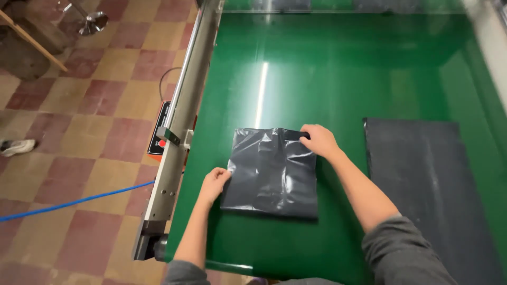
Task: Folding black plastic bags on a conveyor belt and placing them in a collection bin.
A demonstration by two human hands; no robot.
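A dark grey plastic mailer bag [272, 174], filled and wrinkled, lies flat on the green conveyor belt [327, 74]. My left hand [214, 183] grips its left edge near the lower corner. My right hand [318, 140] presses on its top right corner, fingers curled over the folded edge. Both forearms reach in from the bottom of the view, in grey sleeves.
A flat stack of dark grey bags [433, 184] lies to the right on the belt. The metal side rail [185, 105] runs along the belt's left edge, with an orange control box [158, 138] below it. A blue hose [74, 203] crosses the tiled floor.
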